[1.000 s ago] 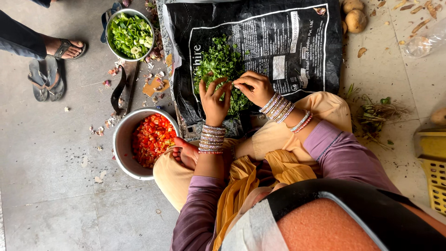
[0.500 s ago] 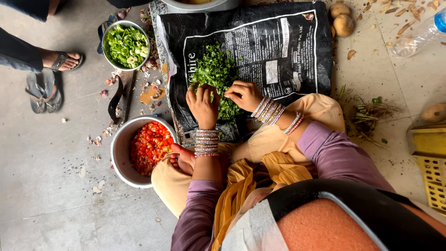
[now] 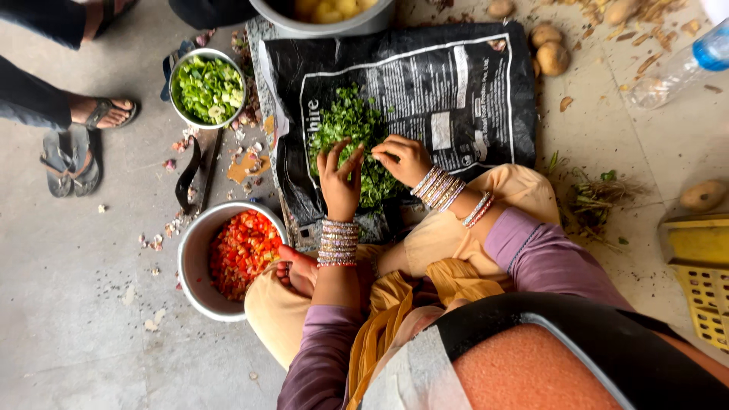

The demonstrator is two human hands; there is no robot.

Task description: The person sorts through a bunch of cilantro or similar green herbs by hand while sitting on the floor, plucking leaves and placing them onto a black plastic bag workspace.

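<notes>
A pile of chopped green leaves [image 3: 345,121] lies on a black printed plastic sack [image 3: 456,83] spread on the floor. My left hand [image 3: 339,182] rests at the pile's near edge with its fingers spread, holding nothing. My right hand [image 3: 406,158] is just to its right, fingers curled and pinching some of the chopped leaves, fingertips close to those of the left hand. Both wrists carry several bangles. I sit cross-legged behind the sack.
A steel bowl [image 3: 190,262] of chopped red tomato stands by my left knee, and a bowl of chopped green vegetable [image 3: 206,87] sits at the far left. A big pot [image 3: 326,19], potatoes [image 3: 552,57], a plastic bottle [image 3: 676,68], a yellow crate [image 3: 699,266] and another person's sandalled foot [image 3: 102,112] surround me.
My left hand pressed flat onto the leaves half a second ago, and now its fingers are lifted and spread again. The view has tilted, which brings the big pot in at the top.
</notes>
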